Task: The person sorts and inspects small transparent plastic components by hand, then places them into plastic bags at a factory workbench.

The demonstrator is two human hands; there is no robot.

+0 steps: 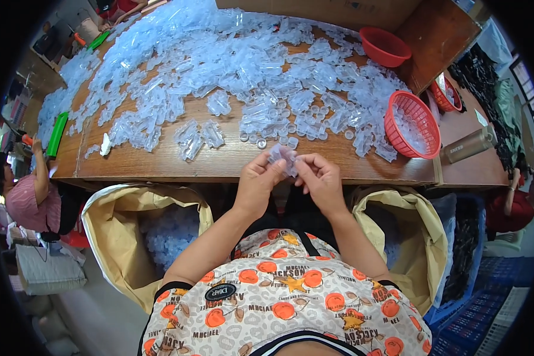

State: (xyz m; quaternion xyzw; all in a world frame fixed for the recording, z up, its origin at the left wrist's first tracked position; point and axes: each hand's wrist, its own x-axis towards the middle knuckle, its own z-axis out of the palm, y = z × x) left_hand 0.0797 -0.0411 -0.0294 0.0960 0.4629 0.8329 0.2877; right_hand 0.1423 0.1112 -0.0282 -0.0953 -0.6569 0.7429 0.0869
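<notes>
Two bare hands meet at the centre of the frame, over the near edge of the wooden surface [216, 127]; the fingers of the left hand [258, 181] and the right hand [323, 181] pinch a clear plastic piece [282, 158] between them, partly hiding it. Just above lie small round discs [262, 143], and a heap of clear plastic parts [219, 59] crowds the top and upper left. Right of centre, a red basket [428, 124] stands in the way, with a red bowl [385, 47] above it and a brown bottle [470, 145] lying beside it. Tan sacks [114, 237] gape at lower left and lower right.
</notes>
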